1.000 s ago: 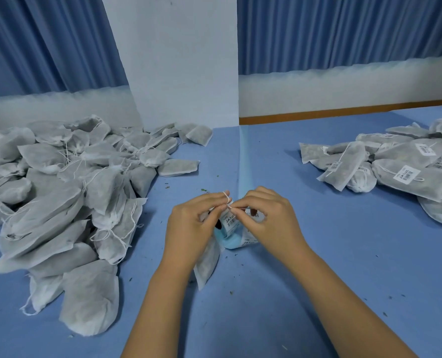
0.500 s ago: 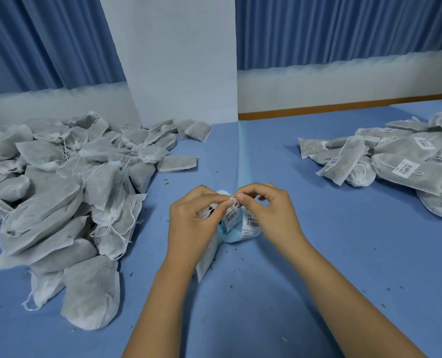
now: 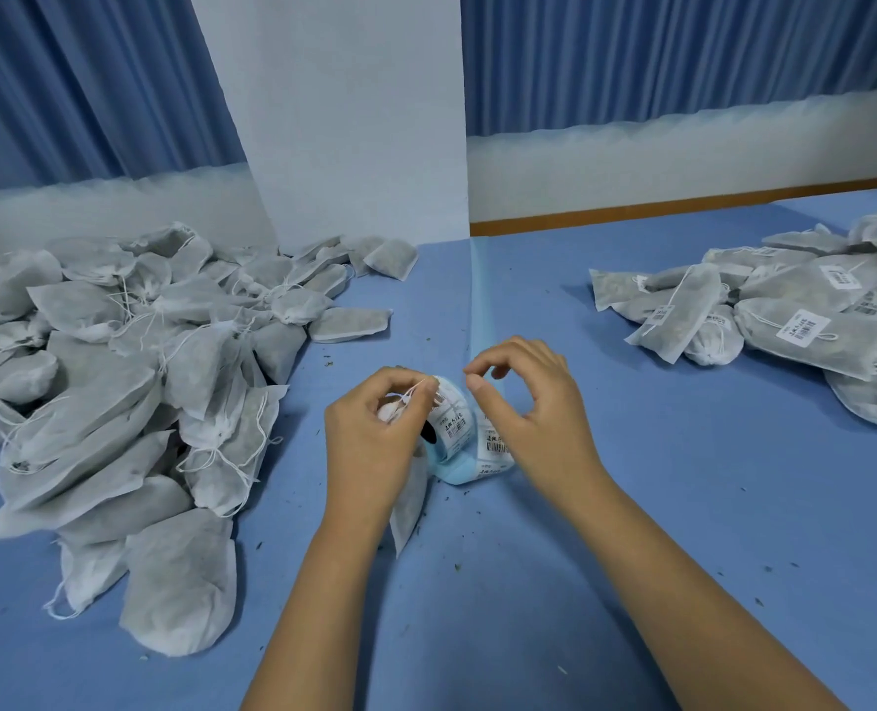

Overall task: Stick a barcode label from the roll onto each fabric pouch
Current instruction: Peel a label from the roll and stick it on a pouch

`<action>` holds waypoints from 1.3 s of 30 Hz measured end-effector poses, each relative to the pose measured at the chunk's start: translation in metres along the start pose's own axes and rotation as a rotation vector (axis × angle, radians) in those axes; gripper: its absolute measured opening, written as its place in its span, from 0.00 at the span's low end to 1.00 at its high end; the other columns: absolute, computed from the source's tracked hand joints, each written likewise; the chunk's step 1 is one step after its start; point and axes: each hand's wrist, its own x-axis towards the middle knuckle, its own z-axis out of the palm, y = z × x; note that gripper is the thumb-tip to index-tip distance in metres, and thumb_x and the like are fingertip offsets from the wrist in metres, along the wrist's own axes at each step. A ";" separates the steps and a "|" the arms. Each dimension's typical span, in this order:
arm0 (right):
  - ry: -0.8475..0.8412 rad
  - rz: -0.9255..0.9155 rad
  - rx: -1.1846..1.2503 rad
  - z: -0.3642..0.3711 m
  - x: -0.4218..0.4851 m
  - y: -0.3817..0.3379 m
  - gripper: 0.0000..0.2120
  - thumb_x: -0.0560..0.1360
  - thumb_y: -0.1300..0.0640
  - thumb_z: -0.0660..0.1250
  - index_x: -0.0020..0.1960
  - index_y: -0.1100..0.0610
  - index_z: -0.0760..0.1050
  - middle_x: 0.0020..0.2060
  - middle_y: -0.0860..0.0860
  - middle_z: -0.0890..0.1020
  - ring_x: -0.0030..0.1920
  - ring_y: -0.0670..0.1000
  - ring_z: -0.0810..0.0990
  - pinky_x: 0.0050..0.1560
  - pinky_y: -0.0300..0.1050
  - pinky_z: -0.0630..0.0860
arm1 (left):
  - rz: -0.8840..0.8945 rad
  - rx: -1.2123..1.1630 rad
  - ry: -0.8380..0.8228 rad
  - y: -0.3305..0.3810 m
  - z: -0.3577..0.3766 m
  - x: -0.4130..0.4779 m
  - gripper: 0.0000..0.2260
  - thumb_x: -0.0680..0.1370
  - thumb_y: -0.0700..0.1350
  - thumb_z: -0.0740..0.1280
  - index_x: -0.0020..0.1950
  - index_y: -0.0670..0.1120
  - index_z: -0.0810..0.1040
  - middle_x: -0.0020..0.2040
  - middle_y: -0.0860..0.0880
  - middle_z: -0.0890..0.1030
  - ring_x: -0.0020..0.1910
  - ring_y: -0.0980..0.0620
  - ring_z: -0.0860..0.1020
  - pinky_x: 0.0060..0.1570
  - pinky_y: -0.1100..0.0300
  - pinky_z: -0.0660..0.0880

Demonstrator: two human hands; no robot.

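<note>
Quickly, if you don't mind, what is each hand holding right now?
Left hand: gripping a grey drawstring fabric pouch.
Right hand: fingers curled above the blue-backed barcode label roll; whether it pinches a label cannot be told.

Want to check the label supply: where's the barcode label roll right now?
Head view, centre of the blue table: the label roll sits between the left hand, which grips a pouch, and the right hand.
</note>
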 end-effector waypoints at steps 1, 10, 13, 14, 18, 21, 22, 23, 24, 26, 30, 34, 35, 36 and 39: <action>0.017 -0.067 -0.025 0.000 0.000 -0.001 0.05 0.73 0.55 0.69 0.42 0.56 0.78 0.40 0.42 0.78 0.44 0.46 0.74 0.53 0.38 0.64 | -0.016 -0.005 -0.023 0.001 0.001 -0.001 0.08 0.76 0.41 0.71 0.39 0.52 0.83 0.36 0.57 0.83 0.35 0.62 0.79 0.34 0.71 0.73; 0.145 -0.318 -0.319 0.002 -0.001 0.005 0.06 0.70 0.52 0.75 0.37 0.54 0.82 0.35 0.46 0.82 0.38 0.51 0.77 0.49 0.45 0.65 | -0.197 -0.139 -0.113 0.009 0.003 0.000 0.07 0.76 0.38 0.70 0.39 0.46 0.85 0.25 0.58 0.76 0.25 0.63 0.72 0.28 0.73 0.68; 0.170 -0.362 -0.361 0.004 -0.001 0.009 0.05 0.70 0.55 0.74 0.36 0.55 0.83 0.34 0.47 0.82 0.37 0.52 0.77 0.48 0.45 0.65 | -0.199 -0.144 -0.130 0.011 0.004 0.000 0.10 0.76 0.38 0.70 0.37 0.47 0.85 0.23 0.59 0.75 0.24 0.64 0.73 0.28 0.74 0.68; 0.172 -0.370 -0.371 0.004 -0.001 0.009 0.05 0.70 0.56 0.74 0.36 0.55 0.83 0.34 0.47 0.82 0.36 0.53 0.78 0.48 0.45 0.65 | -0.200 -0.147 -0.133 0.011 0.003 0.000 0.12 0.76 0.38 0.70 0.35 0.50 0.85 0.23 0.59 0.75 0.24 0.64 0.73 0.28 0.74 0.68; 0.146 -0.298 -0.327 0.002 0.000 0.008 0.05 0.71 0.59 0.73 0.36 0.56 0.81 0.35 0.47 0.82 0.38 0.51 0.77 0.49 0.43 0.64 | -0.174 -0.134 -0.167 0.013 0.001 -0.001 0.15 0.77 0.40 0.70 0.34 0.55 0.85 0.22 0.59 0.75 0.23 0.65 0.73 0.28 0.76 0.66; 0.133 -0.053 -0.092 0.000 0.000 0.005 0.06 0.72 0.61 0.70 0.36 0.57 0.77 0.35 0.43 0.78 0.39 0.46 0.74 0.51 0.43 0.64 | -0.142 -0.133 -0.119 0.013 -0.005 0.002 0.13 0.77 0.41 0.69 0.34 0.52 0.84 0.29 0.57 0.81 0.26 0.66 0.74 0.28 0.76 0.67; 0.145 0.029 0.011 -0.002 0.001 0.006 0.07 0.73 0.63 0.69 0.36 0.56 0.76 0.35 0.42 0.77 0.39 0.45 0.73 0.53 0.45 0.66 | -0.134 -0.149 -0.082 0.010 -0.008 0.004 0.14 0.78 0.42 0.68 0.33 0.51 0.83 0.33 0.55 0.83 0.27 0.65 0.75 0.29 0.76 0.67; 0.152 0.097 0.093 -0.005 0.003 0.007 0.08 0.73 0.64 0.69 0.37 0.56 0.76 0.35 0.41 0.76 0.39 0.44 0.73 0.54 0.48 0.67 | -0.131 -0.175 -0.051 0.008 -0.011 0.006 0.14 0.79 0.42 0.67 0.33 0.49 0.82 0.34 0.53 0.84 0.27 0.63 0.73 0.30 0.75 0.67; 0.150 0.141 0.138 -0.009 0.005 0.008 0.08 0.74 0.64 0.69 0.37 0.56 0.76 0.35 0.42 0.76 0.39 0.43 0.72 0.56 0.50 0.67 | -0.133 -0.208 -0.030 0.006 -0.015 0.008 0.15 0.79 0.43 0.67 0.32 0.48 0.82 0.34 0.51 0.83 0.27 0.59 0.71 0.31 0.73 0.66; 0.145 0.167 0.155 -0.015 0.008 0.009 0.09 0.74 0.64 0.69 0.37 0.55 0.76 0.36 0.42 0.77 0.41 0.42 0.72 0.55 0.45 0.67 | -0.153 -0.275 -0.026 0.003 -0.017 0.010 0.17 0.79 0.43 0.66 0.29 0.48 0.81 0.29 0.50 0.79 0.29 0.54 0.69 0.30 0.69 0.65; 0.163 0.240 0.276 -0.014 0.008 0.006 0.12 0.74 0.66 0.68 0.36 0.52 0.75 0.35 0.43 0.76 0.38 0.41 0.70 0.48 0.33 0.66 | -0.205 -0.408 -0.043 0.004 -0.012 0.008 0.21 0.79 0.41 0.65 0.26 0.49 0.73 0.24 0.54 0.64 0.24 0.56 0.60 0.28 0.63 0.57; -0.026 0.291 0.470 0.000 0.000 -0.006 0.12 0.74 0.66 0.69 0.35 0.53 0.77 0.33 0.42 0.78 0.39 0.46 0.72 0.47 0.40 0.68 | -0.301 -0.754 0.096 0.002 -0.017 0.013 0.23 0.79 0.40 0.61 0.24 0.50 0.62 0.23 0.54 0.60 0.23 0.56 0.57 0.30 0.61 0.57; -0.086 0.262 0.493 0.003 -0.003 -0.010 0.11 0.73 0.66 0.69 0.36 0.53 0.77 0.34 0.42 0.78 0.39 0.47 0.72 0.48 0.39 0.69 | -0.294 -0.827 0.139 0.002 -0.020 0.015 0.23 0.79 0.40 0.61 0.24 0.50 0.61 0.23 0.54 0.59 0.23 0.56 0.57 0.30 0.62 0.58; -0.140 0.227 0.495 0.006 -0.007 -0.015 0.10 0.72 0.65 0.70 0.36 0.52 0.77 0.34 0.42 0.78 0.39 0.47 0.72 0.47 0.38 0.69 | -0.279 -0.893 0.176 0.002 -0.023 0.016 0.23 0.79 0.40 0.60 0.24 0.50 0.61 0.23 0.54 0.59 0.23 0.56 0.58 0.30 0.63 0.59; -0.255 0.167 0.449 0.016 -0.016 -0.023 0.09 0.72 0.65 0.70 0.37 0.52 0.78 0.37 0.42 0.78 0.42 0.46 0.73 0.48 0.33 0.68 | -0.247 -1.050 0.219 0.005 -0.028 0.019 0.24 0.80 0.40 0.56 0.23 0.51 0.61 0.21 0.55 0.58 0.22 0.57 0.56 0.27 0.65 0.61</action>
